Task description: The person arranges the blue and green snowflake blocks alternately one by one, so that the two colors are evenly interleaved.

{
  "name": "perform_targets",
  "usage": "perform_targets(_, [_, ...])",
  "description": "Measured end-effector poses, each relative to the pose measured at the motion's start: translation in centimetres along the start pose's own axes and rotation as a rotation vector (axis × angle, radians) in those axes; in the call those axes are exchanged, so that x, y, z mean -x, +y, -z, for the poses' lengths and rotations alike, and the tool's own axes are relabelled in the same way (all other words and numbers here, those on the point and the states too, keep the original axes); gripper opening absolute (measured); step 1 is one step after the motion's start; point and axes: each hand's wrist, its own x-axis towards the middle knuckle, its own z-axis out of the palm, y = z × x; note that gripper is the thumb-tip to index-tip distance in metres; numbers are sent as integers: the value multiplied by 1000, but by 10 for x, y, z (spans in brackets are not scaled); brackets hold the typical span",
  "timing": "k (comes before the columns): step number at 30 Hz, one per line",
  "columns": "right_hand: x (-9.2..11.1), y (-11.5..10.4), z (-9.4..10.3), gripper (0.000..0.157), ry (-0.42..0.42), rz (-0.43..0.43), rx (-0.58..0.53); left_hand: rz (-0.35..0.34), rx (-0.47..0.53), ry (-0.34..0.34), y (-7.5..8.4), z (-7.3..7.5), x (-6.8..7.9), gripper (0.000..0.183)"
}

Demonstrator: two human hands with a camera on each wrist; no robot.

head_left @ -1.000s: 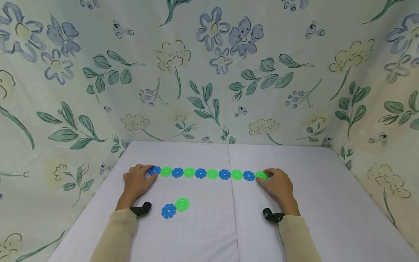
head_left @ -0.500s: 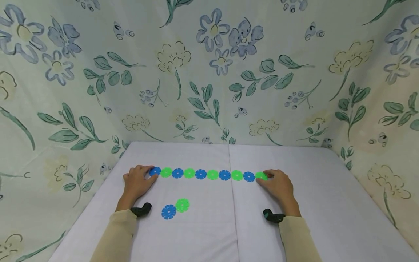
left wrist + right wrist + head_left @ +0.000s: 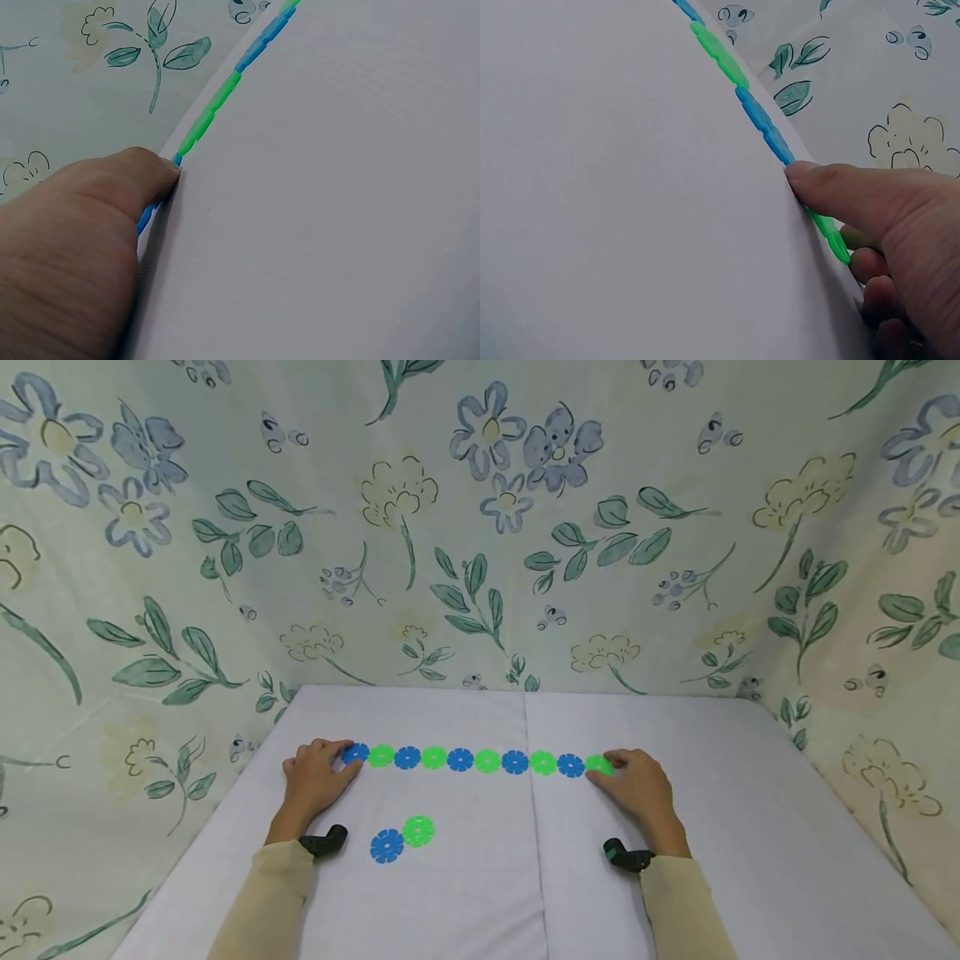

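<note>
A straight chain of flat, notched plastic discs (image 3: 487, 761), blue and green by turns, runs across the white cloth in the head view. My left hand (image 3: 313, 781) holds the blue disc (image 3: 361, 752) at the chain's left end, thumb on the near side and fingers beyond it. At the other end, my right hand (image 3: 637, 789) pinches the green disc (image 3: 597, 764) between thumb and fingers. In the left wrist view my thumb (image 3: 150, 172) covers part of the blue end disc. The right wrist view shows the green end disc (image 3: 829, 234) partly behind my thumb.
Nearer me lies a joined pair, one blue disc (image 3: 387, 846) and one green disc (image 3: 418, 831). White cloth (image 3: 480, 910) with a crease covers the table. A floral curtain (image 3: 480, 610) rises behind it and at both sides.
</note>
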Motion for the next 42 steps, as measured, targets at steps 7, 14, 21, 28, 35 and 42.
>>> perform_targets(7, [2, -4, 3, 61, -9, -15, -4, -1, -8, 6, 0, 0, 1, 52])
perform_targets(14, [3, -5, 3, 62, -11, -29, -32, -3, -8, 18, 0, -2, 0, 51])
perform_targets(21, [4, -2, 5, 63, -18, -30, -43, 6, -10, 1, 1, -1, -1, 51])
perform_targets(28, [0, -5, 11, 57, -2, -64, -86, 4, -5, 8, 1, 0, -1, 52])
perform_targets(35, [2, -23, 23, 50, 51, -15, -100, -8, 2, 26, 1, 2, -3, 51])
perform_targets(42, [5, -48, 26, 45, 114, 118, -77, -5, 0, 12, 1, 1, 0, 52])
